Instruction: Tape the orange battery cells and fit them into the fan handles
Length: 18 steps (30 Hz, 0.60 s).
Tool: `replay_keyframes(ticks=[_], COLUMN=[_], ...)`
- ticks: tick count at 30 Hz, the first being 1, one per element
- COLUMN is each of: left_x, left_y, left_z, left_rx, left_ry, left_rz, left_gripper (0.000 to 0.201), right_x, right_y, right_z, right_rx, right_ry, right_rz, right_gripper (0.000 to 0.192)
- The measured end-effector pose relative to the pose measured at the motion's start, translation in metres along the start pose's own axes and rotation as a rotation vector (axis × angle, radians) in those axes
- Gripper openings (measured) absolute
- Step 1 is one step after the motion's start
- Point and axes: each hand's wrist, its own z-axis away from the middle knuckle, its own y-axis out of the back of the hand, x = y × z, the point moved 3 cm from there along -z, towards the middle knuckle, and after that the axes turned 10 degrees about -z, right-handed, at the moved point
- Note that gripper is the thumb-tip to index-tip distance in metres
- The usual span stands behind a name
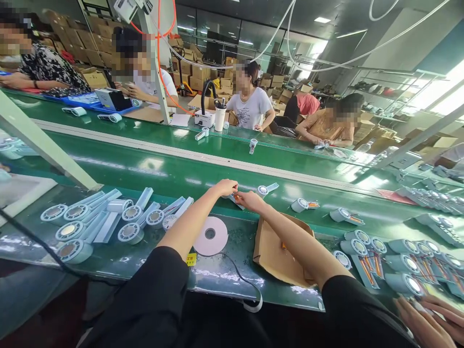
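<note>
Over the near side of the green conveyor, my left hand (226,187) is closed in a pinch, and what its fingertips hold is too small to tell. Close beside it, my right hand (251,200) pinches at a small orange part (237,197). Beneath both hands lies a light blue fan housing (238,205), mostly covered by the fingers. Just to the right, another light blue fan housing (263,191) rests on the belt with its handle pointing away. Below my forearms are a white tape roll (219,235) and a cardboard tray (266,241) with a small orange piece inside.
Several light blue fan housings (74,251) lie on the bench at left. More fan housings with orange wires (357,247) crowd the right side. A co-worker's hands (427,316) show at lower right. Several people sit across the conveyor (174,166). A metal post (47,145) slants at left.
</note>
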Motion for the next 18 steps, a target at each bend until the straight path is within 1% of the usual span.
replay_keyframes(ticks=[2, 4, 7, 10, 12, 13, 15, 16, 17, 18], left_x=[0.011, 0.033, 0.08, 0.126, 0.151, 0.159, 0.168, 0.167, 0.163, 0.154], left_y=[-0.006, -0.014, -0.028, -0.034, -0.035, -0.035, -0.033, -0.031, -0.027, -0.022], left_z=[-0.002, -0.006, -0.016, -0.029, -0.034, -0.035, -0.033, -0.029, -0.024, -0.017], left_rx=[0.012, 0.02, 0.022, 0.036, 0.063, 0.08, 0.118, 0.14, 0.166, 0.203], left_ry=[0.048, 0.095, 0.157, 0.194, 0.181, 0.166, 0.137, 0.129, 0.124, 0.126], left_rz=[0.007, 0.012, 0.015, 0.011, 0.008, 0.006, 0.0, -0.003, -0.007, -0.011], left_gripper=[0.039, 0.039, 0.038, 0.039, 0.039, 0.039, 0.038, 0.039, 0.04, 0.036], right_x=[-0.005, -0.007, -0.004, 0.008, 0.015, 0.017, 0.018, 0.016, 0.013, 0.008], right_y=[0.0, 0.004, 0.016, 0.024, 0.023, 0.021, 0.017, 0.016, 0.017, 0.02], right_z=[-0.002, -0.004, -0.005, 0.001, 0.005, 0.006, 0.009, 0.01, 0.012, 0.014], right_rx=[-0.034, -0.062, -0.097, -0.131, -0.153, -0.162, -0.174, -0.174, -0.17, -0.161], right_ry=[0.008, 0.013, 0.026, 0.007, -0.046, -0.076, -0.131, -0.149, -0.16, -0.161], right_rz=[0.016, 0.014, -0.024, -0.067, -0.074, -0.072, -0.062, -0.055, -0.048, -0.042], right_gripper=[0.039, 0.041, 0.04, 0.04, 0.04, 0.039, 0.035, 0.034, 0.034, 0.032])
